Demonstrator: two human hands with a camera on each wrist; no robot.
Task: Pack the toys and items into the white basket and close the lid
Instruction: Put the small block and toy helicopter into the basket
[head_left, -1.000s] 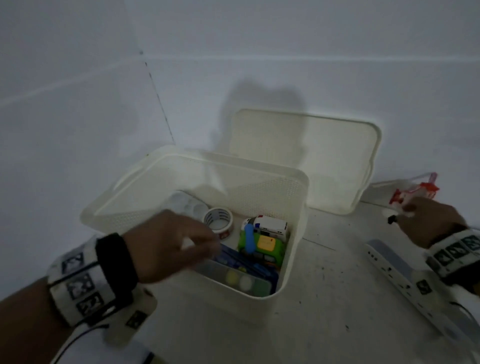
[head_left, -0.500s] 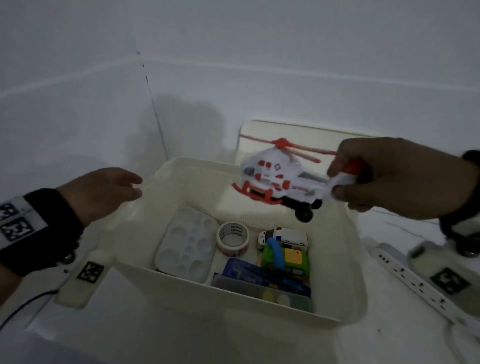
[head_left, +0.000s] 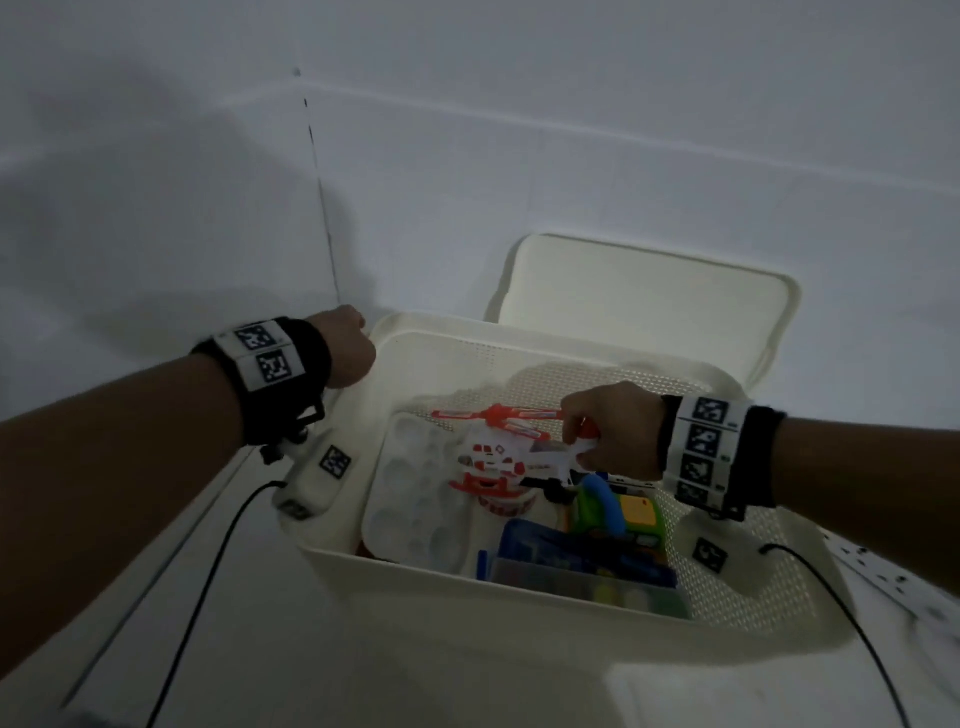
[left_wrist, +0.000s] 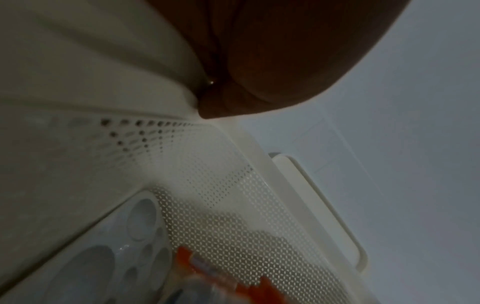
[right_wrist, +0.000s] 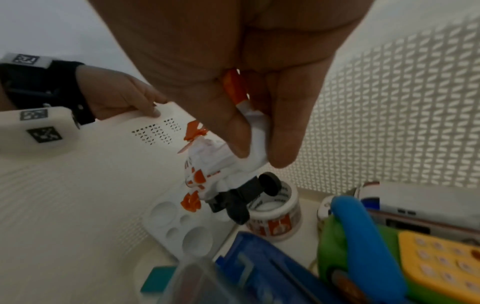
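The white basket (head_left: 524, 597) stands open on the floor, its lid (head_left: 649, 312) lying behind it. My right hand (head_left: 576, 441) pinches the tail of a white and orange toy helicopter (head_left: 496, 452) and holds it low inside the basket, over a white paint palette (head_left: 410, 499) and a tape roll (right_wrist: 278, 218). In the right wrist view the fingertips (right_wrist: 241, 144) clamp the helicopter (right_wrist: 207, 170) by its tail. My left hand (head_left: 353, 353) grips the basket's far left corner rim (left_wrist: 155, 107).
Inside the basket lie a green and yellow toy phone (head_left: 623, 514), a blue case (head_left: 566, 556), a clear paint box (head_left: 597, 590) and a white toy car (right_wrist: 415, 199). A power strip (head_left: 883, 566) lies on the floor to the right. Walls close off the back and left.
My right hand picked the helicopter up from the floor at the right, carried it over the basket and lowered it inside. My left hand moved to the basket's far left rim and took hold.
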